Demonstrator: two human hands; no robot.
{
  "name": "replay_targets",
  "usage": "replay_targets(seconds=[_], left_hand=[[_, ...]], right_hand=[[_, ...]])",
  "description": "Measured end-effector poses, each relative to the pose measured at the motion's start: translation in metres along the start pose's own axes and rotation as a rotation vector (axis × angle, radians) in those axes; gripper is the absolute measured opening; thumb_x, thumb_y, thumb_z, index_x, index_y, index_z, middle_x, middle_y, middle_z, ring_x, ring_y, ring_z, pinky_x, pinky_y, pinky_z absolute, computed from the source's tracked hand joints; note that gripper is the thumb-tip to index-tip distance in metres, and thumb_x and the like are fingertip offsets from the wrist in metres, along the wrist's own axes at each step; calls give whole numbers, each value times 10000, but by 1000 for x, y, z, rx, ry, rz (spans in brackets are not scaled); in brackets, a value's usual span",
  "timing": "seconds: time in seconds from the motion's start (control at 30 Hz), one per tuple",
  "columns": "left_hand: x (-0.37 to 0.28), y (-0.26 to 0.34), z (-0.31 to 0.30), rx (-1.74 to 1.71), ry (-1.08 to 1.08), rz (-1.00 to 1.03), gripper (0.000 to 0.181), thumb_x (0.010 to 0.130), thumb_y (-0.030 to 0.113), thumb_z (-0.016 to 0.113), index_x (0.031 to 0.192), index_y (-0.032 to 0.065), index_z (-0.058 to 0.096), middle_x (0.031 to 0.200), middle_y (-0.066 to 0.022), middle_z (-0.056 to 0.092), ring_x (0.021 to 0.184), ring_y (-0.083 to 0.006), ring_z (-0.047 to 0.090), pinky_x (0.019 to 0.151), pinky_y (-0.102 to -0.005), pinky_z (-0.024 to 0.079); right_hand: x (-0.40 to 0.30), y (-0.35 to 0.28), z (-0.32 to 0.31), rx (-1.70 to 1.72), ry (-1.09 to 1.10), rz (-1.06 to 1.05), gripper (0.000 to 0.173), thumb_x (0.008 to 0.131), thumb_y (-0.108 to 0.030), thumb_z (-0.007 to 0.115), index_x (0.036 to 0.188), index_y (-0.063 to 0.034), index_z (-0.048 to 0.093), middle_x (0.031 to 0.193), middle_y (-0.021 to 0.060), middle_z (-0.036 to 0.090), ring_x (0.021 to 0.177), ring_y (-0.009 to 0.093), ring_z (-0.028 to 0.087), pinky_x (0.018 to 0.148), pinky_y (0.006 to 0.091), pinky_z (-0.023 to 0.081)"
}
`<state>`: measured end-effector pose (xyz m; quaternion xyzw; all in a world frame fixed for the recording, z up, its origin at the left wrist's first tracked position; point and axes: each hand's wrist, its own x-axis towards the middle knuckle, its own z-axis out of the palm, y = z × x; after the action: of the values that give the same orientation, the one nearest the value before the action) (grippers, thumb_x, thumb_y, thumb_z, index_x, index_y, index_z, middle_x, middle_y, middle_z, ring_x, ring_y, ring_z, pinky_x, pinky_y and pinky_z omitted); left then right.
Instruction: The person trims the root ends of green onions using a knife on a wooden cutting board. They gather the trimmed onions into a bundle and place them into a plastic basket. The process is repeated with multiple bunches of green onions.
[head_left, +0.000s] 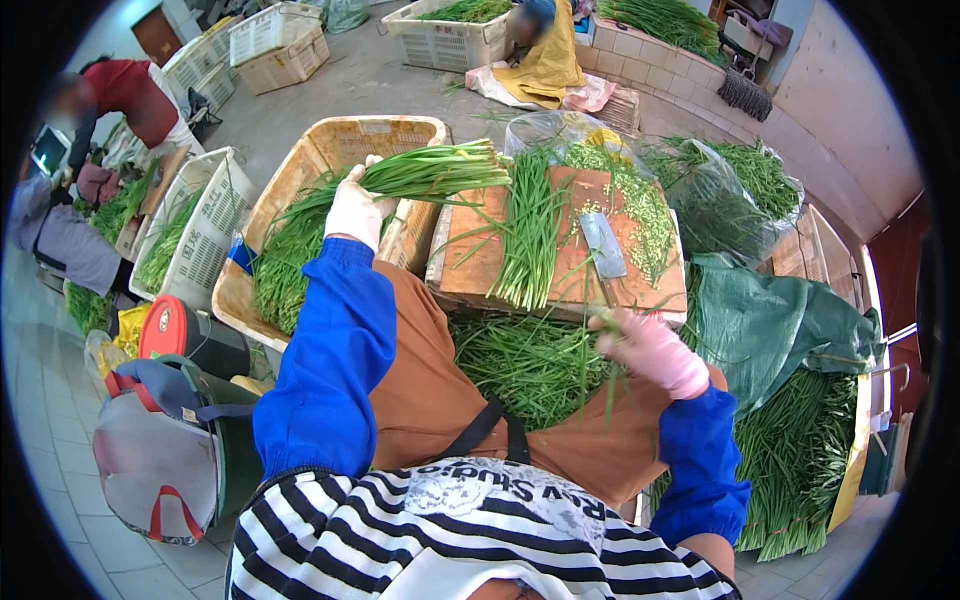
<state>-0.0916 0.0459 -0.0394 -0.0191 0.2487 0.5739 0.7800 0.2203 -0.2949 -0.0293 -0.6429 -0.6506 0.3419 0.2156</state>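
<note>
My left hand (355, 210), in a white glove, grips a bunch of garlic chives (439, 171) in the air, pale stem ends to the right. My right hand (652, 349), in a pink glove and blurred, pinches a few loose chive leaves (613, 322) over a heap of leaves (532, 367) between my knees. Before me, a wooden cutting board (472, 262) bears another bundle of chives (529, 232). Right of that bundle lies a cleaver (602, 245), its handle towards my right hand. Short cut stem pieces (646, 217) are scattered along the board's right side.
A plastic crate (330, 142) with chives stands left of the board. A bagged heap of greens (765, 187) and a green woven sheet (780, 322) over stacked chives (787, 450) are at right. A bag (161, 442) and lidded bucket (225, 341) stand left. Two people work farther off.
</note>
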Motion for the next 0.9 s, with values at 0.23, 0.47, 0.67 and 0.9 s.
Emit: replay_targets(seconds=[0.23, 0.47, 0.67, 0.9], left_hand=[[-30, -34, 8, 23, -103, -145, 208, 966, 177, 423, 957, 41, 580, 868, -80, 634, 818, -236, 615, 845, -414, 488], [-28, -43, 23, 32, 68, -50, 189, 963, 204, 451, 990, 49, 555, 921, -56, 627, 889, -227, 605, 886, -471, 463], [-23, -7, 10, -70, -41, -119, 273, 965, 199, 412, 1074, 8, 574, 1008, -113, 651, 971, -245, 613, 936, -416, 465], [-40, -43, 7, 144, -375, -182, 281, 866, 168, 570, 1073, -21, 590, 991, -121, 656, 917, -262, 625, 900, -414, 487]], right_hand=[[69, -105, -18, -401, 718, -537, 873, 621, -177, 814, 1382, -196, 387, 1164, 115, 544, 1168, 321, 463, 996, 452, 362], [99, -120, -28, -739, 753, -633, 46, 769, -189, 645, 786, -148, 640, 906, 39, 625, 993, 231, 555, 927, 381, 403], [25, -73, -37, -441, -135, -374, 519, 773, -299, 707, 1238, -118, 566, 956, 132, 609, 950, 338, 590, 803, 421, 478], [78, -86, 14, 243, 244, -163, 514, 823, -167, 677, 1283, -22, 496, 1174, 94, 584, 993, 142, 554, 853, 278, 452]])
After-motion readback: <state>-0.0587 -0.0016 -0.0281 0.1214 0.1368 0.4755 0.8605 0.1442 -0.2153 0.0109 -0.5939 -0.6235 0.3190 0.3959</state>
